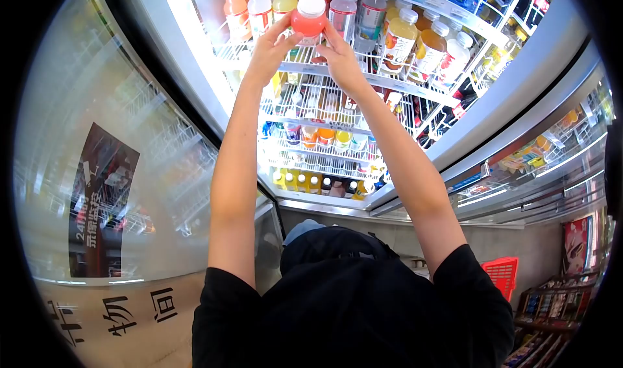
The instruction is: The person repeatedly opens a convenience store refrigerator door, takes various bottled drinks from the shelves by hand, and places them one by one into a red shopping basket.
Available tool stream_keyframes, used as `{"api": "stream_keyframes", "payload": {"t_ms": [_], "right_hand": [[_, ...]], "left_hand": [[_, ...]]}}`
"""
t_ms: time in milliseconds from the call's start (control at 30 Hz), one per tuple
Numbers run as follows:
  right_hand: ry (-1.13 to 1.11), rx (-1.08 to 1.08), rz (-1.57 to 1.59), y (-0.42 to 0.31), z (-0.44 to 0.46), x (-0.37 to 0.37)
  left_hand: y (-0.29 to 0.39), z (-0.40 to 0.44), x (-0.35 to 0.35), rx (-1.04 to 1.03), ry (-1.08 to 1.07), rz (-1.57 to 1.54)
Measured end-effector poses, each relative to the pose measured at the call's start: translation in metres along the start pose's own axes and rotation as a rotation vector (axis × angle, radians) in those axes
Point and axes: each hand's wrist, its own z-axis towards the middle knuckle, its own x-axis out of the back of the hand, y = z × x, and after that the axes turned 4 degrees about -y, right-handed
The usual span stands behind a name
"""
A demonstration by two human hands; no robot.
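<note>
A bottle of pinkish-red drink (308, 23) with a white cap is between my two hands at the upper shelf of a lit drinks fridge. My left hand (268, 55) grips its left side, thumb and fingers against it. On the other side, the fingers of my right hand (339, 55) press on the bottle. Its lower part is partly hidden by my fingers and the steep view. Behind it stands a row of drinks, among them a yellow bottle (284, 1) and a clear bottle with a pink label (342, 11).
Wire shelves (311, 83) below carry more bottles. An open glass door (149, 173) stands at my left, another glass door (538, 154) at the right. A red basket (501, 276) is on the right, near a rack of packaged goods (551, 303).
</note>
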Motion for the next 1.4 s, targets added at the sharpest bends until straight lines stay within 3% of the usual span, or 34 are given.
{"api": "stream_keyframes", "payload": {"t_ms": [233,300,367,533,767,833,900,1100,1400], "right_hand": [[-0.041,-0.002,-0.137,-0.052,-0.025,0.006],[-0.072,-0.074,-0.135,-0.068,-0.04,0.009],[-0.072,0.033,-0.167,-0.062,-0.053,0.012],[-0.072,0.096,-0.158,-0.068,-0.095,0.025],[-0.149,0.015,-0.049,-0.1,-0.169,0.053],[-0.14,0.079,-0.124,-0.103,-0.191,0.059],[-0.083,0.011,0.057,-0.112,-0.215,0.056],[0.032,-0.021,0.149,-0.133,-0.275,0.062],[0.152,-0.127,-0.004,-0.159,-0.348,0.098]], "left_hand": [[0.041,-0.025,-0.015,-0.028,0.116,0.047],[0.056,-0.036,-0.022,0.023,0.053,-0.108],[0.061,-0.052,-0.031,0.038,0.045,-0.081],[0.066,-0.095,-0.072,0.087,0.133,-0.195],[0.087,-0.144,-0.151,0.129,0.3,-0.516],[0.096,-0.158,-0.176,0.143,0.328,-0.587],[0.109,-0.173,-0.2,0.149,0.335,-0.595],[0.13,-0.217,-0.247,0.237,0.389,-0.642],[0.139,-0.269,-0.311,0.325,0.326,-0.919]]}}
